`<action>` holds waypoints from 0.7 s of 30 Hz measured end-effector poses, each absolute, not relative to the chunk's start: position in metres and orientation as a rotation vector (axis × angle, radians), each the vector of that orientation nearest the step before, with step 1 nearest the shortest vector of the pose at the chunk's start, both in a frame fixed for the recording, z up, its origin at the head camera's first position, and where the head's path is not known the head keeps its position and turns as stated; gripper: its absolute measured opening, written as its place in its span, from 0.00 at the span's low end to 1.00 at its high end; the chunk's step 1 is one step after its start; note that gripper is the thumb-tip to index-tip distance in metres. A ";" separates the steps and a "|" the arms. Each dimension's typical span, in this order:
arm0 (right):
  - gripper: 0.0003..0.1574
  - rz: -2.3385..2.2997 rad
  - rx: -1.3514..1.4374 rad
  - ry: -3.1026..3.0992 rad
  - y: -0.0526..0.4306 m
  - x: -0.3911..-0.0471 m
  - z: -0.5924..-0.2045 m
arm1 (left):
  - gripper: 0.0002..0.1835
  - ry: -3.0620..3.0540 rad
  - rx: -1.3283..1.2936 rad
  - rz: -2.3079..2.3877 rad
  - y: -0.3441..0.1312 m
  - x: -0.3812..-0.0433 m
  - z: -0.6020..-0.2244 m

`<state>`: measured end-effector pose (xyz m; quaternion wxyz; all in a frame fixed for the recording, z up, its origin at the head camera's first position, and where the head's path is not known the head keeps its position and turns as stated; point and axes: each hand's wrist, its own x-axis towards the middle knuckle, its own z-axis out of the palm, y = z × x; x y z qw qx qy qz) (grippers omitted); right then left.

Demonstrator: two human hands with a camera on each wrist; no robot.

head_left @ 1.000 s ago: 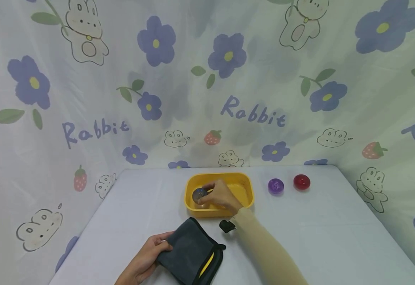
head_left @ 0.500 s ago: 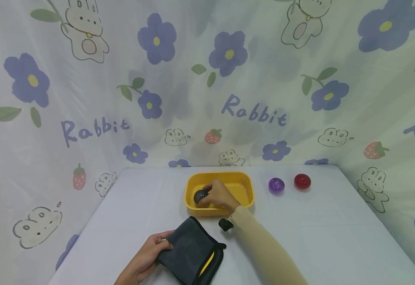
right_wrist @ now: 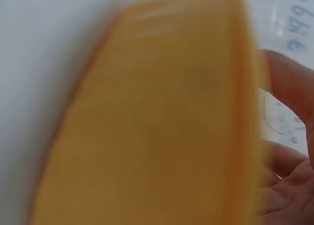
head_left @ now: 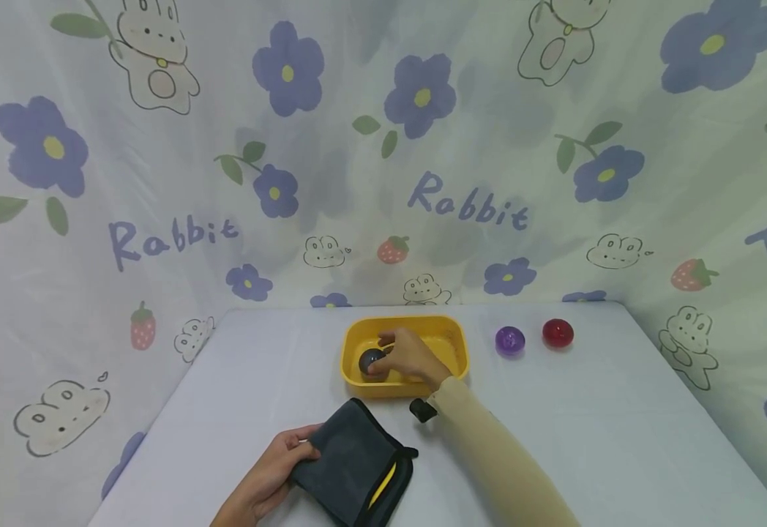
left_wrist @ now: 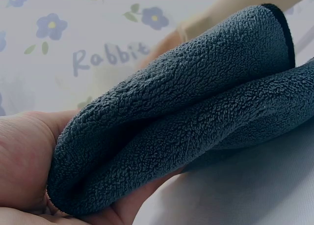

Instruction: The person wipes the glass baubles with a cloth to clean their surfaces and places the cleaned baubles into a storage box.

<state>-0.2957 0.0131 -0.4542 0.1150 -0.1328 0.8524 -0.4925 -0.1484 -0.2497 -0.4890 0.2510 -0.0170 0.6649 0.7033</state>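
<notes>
In the head view a dark, glossy ball (head_left: 370, 360) sits in the left part of a yellow tray (head_left: 390, 391). My right hand (head_left: 416, 357) reaches over the tray's front rim, fingers spread beside the ball, the thumb close to or touching it. The right wrist view has the blurred tray wall (right_wrist: 157, 112) hiding the ball and part of that right hand (right_wrist: 294, 190). My left hand (head_left: 277, 468) grips a folded dark grey towel (head_left: 353, 457) in front of the tray. Its fluffy pile and black edging show in the left wrist view, the fold (left_wrist: 176, 92) lying between thumb and fingers.
To the right of the tray, a purple ball (head_left: 510, 341) and a red ball (head_left: 558, 334) rest on the white table (head_left: 594, 439). A patterned curtain (head_left: 357, 168) rises behind the table. A yellow strip (head_left: 382, 487) shows at the towel's open edge.
My right hand has lowered the ball slightly onto the tray floor, and its fingers have spread away from it. The left hand and towel have stayed in place.
</notes>
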 end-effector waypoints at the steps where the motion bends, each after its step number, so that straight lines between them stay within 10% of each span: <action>1: 0.50 -1.467 -0.404 2.489 0.016 -0.296 -0.451 | 0.37 1.813 -0.046 1.914 -0.250 -0.148 -0.489; 21: 0.34 -1.939 -0.480 2.692 0.158 -0.267 -0.413 | 0.38 1.815 -0.026 1.904 -0.250 -0.149 -0.485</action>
